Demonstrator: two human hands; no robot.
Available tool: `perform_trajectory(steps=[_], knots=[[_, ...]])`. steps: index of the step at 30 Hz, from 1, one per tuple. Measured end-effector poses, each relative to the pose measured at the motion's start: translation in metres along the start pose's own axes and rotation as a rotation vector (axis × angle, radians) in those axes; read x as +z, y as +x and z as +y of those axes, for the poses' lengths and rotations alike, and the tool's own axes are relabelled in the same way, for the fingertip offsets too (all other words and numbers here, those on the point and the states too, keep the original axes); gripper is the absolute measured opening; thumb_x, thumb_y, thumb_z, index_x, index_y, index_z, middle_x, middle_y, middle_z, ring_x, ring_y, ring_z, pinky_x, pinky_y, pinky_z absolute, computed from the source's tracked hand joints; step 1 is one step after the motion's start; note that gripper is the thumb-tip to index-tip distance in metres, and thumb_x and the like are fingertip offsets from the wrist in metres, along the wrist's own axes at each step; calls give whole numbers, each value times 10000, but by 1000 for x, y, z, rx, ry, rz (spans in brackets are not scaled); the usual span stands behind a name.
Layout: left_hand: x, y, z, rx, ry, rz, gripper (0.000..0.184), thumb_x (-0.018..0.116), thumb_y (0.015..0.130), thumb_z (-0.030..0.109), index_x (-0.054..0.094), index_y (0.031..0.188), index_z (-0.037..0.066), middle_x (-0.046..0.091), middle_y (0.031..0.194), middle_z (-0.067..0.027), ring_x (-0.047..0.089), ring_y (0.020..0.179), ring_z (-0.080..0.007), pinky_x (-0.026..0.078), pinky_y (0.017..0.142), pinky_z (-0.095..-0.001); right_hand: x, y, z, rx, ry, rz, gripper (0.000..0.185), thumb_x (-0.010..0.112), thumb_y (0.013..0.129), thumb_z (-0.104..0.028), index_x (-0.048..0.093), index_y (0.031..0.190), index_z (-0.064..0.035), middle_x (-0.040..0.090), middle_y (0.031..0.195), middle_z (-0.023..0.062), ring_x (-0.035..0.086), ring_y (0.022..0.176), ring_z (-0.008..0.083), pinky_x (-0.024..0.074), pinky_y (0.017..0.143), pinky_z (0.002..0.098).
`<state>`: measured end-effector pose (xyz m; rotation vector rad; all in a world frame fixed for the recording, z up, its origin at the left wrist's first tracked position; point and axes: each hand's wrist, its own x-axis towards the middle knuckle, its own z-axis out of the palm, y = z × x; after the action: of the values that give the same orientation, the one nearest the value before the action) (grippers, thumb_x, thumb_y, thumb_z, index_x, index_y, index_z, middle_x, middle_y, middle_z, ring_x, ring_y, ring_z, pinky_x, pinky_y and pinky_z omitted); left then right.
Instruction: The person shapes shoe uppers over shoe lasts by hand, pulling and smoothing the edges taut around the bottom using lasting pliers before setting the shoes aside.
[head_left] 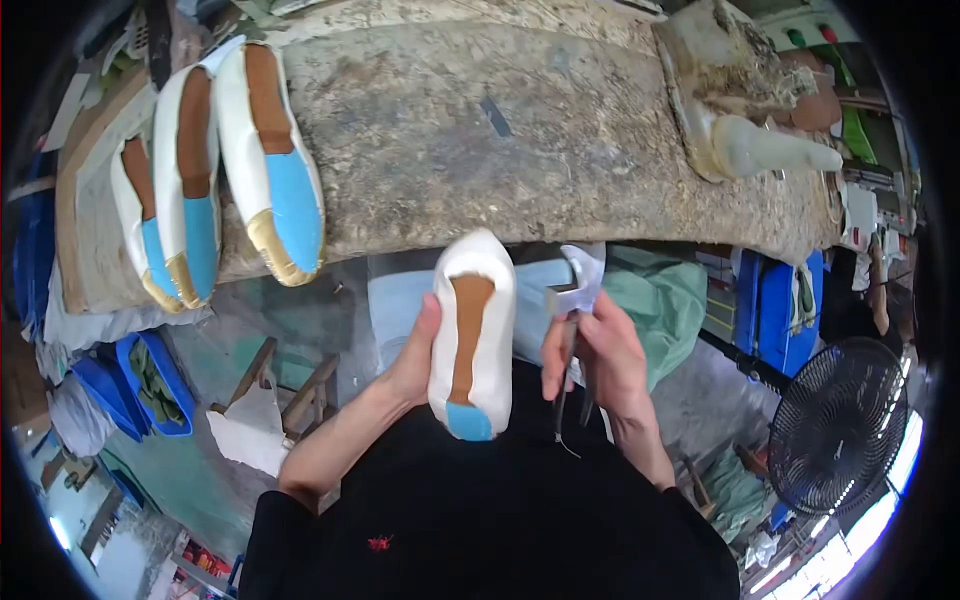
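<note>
My left hand [410,362] is wrapped round the side of a white shoe [498,340], held bottom up in front of my chest. A brown strip runs down its underside, with a light-blue patch at the lower end. To its right, my right hand [612,358] grips metal lasting pliers [577,292], jaws upward and handles downward. The pliers are apart from the shoe. On the bench's left side lie three similar shoes, bottoms up: a near one [295,205], a middle one [201,235] and a smaller-looking one [152,245]. Their toe ends look gold or tan.
A worn, glue-stained workbench [420,130] spans the far side. On its right stand a crusted container [720,60] and a whitish translucent bottle-like piece [770,148]. A black fan [840,425] stands at right. Blue bins [160,385] and green cloth [655,305] are lower down.
</note>
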<state>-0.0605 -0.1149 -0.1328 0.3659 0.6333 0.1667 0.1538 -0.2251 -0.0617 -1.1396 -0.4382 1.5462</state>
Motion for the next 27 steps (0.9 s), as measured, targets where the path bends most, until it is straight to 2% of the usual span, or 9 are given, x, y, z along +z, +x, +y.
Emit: perform_trajectory(steps=[1,6,10,12,13,16,20,23,27], knots=[[3,2,1,7,17,2,1215,475,856,972,310,1676,90,662,1331,-119,700,1128,-258,603,963,-439,13,1,0,5,-74,93,507,450,1140,-501,530,1233,-9,636,710,175,640,526,254,483,483,319],[19,7,17,31,89,-93,1154,413,915,944,348,1654,60,643,1405,-134,671,1234,-270,578,1017,-438,28,10,1,54,-148,111,526,387,1174,-509,581,1195,-20,616,698,76,574,545,134,380,513,251],[21,7,22,-17,104,-169,1154,412,908,952,374,1634,55,628,1433,-178,682,1230,-312,589,1012,-470,30,16,-6,45,-166,76,398,421,1191,-309,542,1414,-3,591,751,18,548,659,89,452,645,250],[7,8,6,-10,92,-138,1151,411,904,955,387,1621,55,633,1425,-182,686,1221,-318,595,1005,-466,33,12,-28,95,-252,68,402,383,1180,-294,467,1466,-24,644,877,74,601,756,100,419,700,237],[4,9,2,-1,85,-110,1148,411,901,958,399,1608,54,637,1417,-186,690,1211,-325,601,999,-462,32,6,-35,83,-320,45,520,428,1132,-119,276,1621,-27,634,986,111,609,824,123,454,799,268],[15,7,10,31,167,-4,1116,431,907,943,416,1583,56,652,1383,-156,701,1190,-286,610,992,-440,45,-16,-61,-86,-587,171,761,483,1036,70,129,1700,-43,674,1069,191,648,822,156,497,739,261],[21,8,7,88,221,93,1068,433,940,908,402,1592,63,629,1418,-137,682,1235,-253,597,1024,-429,56,-28,-65,-480,-813,476,832,521,1114,-161,-41,1700,21,749,1143,321,708,650,193,488,539,219],[23,8,5,96,209,102,1051,420,955,896,389,1604,70,614,1434,-132,671,1247,-251,584,1042,-426,47,-9,-55,-510,-1488,236,813,644,1058,-73,149,1685,77,785,1055,241,719,656,185,567,583,327],[19,12,2,109,103,-3,1039,518,1004,790,211,1698,81,492,1579,-141,569,1380,-241,511,1117,-406,48,-10,-42,-446,-1133,260,761,793,909,-9,408,1535,187,773,1114,231,799,762,299,622,645,344]])
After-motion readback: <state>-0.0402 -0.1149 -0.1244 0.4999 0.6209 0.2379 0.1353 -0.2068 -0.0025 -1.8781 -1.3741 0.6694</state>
